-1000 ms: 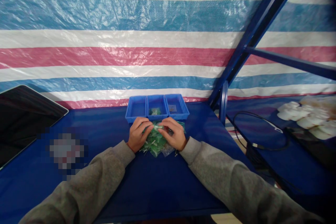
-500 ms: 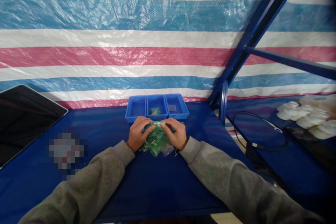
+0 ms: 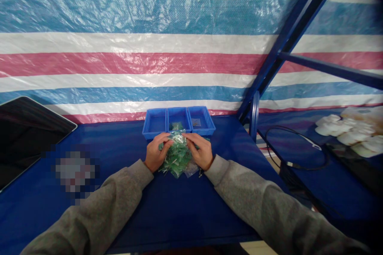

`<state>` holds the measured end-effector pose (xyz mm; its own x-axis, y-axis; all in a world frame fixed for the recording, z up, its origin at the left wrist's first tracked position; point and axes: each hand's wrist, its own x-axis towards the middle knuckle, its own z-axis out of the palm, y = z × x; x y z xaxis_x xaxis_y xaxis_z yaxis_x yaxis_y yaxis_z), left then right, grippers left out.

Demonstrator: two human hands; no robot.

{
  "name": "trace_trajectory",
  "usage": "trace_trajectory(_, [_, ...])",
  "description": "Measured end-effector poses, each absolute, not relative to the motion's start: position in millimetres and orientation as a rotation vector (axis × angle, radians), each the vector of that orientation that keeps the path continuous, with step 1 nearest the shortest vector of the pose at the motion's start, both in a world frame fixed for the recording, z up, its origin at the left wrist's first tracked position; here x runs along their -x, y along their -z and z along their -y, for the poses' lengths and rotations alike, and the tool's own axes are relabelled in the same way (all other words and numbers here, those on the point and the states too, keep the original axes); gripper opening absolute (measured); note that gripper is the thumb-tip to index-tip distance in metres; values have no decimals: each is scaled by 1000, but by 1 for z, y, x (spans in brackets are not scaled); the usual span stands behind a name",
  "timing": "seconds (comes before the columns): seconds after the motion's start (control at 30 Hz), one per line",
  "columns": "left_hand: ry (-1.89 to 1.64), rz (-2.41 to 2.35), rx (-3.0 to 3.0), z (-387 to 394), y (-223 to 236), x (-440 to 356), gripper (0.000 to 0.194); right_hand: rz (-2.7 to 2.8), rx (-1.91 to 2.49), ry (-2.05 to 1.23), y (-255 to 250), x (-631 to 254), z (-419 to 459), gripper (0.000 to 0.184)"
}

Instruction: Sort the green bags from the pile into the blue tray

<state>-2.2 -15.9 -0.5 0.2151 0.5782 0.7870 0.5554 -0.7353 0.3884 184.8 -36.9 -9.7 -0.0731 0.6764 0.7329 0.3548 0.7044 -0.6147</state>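
A clear plastic bag of small green parts point(image 3: 177, 153) stands on the blue table point(image 3: 167, 207) just in front of three blue bins point(image 3: 178, 121). My left hand point(image 3: 154, 153) grips the bag's left side with curled fingers. My right hand point(image 3: 201, 150) grips its right side the same way. The bag's top reaches up to the middle bin's front wall. The middle bin holds a few green pieces point(image 3: 176, 126), and the right bin holds a small dark item point(image 3: 196, 122). A smaller clear bag point(image 3: 190, 172) lies under my right wrist.
A black tablet point(image 3: 26, 135) leans at the left edge of the table. A striped tarp point(image 3: 149, 48) hangs behind the bins. A blue metal frame point(image 3: 284, 44) rises at the right, with a black cable point(image 3: 296, 151) and white objects point(image 3: 350, 131) beyond it.
My hands have moved apart to the sides of the bag, and the bag has been lifted upright so its top now rises toward the bins.
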Motion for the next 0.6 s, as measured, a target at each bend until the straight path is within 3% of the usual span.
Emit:
trace_trajectory(0.27, [-1330, -817, -2464, 20, -10, 8, 36, 1666, 892, -292, 8, -185, 38, 17])
trace_trajectory(0.43, [-1437, -943, -2470, 18, -10, 2, 18, 1659, 900, -261, 6, -185, 38, 13])
trace_trajectory(0.6, [-1436, -986, -2462, 17, -8, 0, 13, 1621, 940, -292, 14, -184, 38, 16])
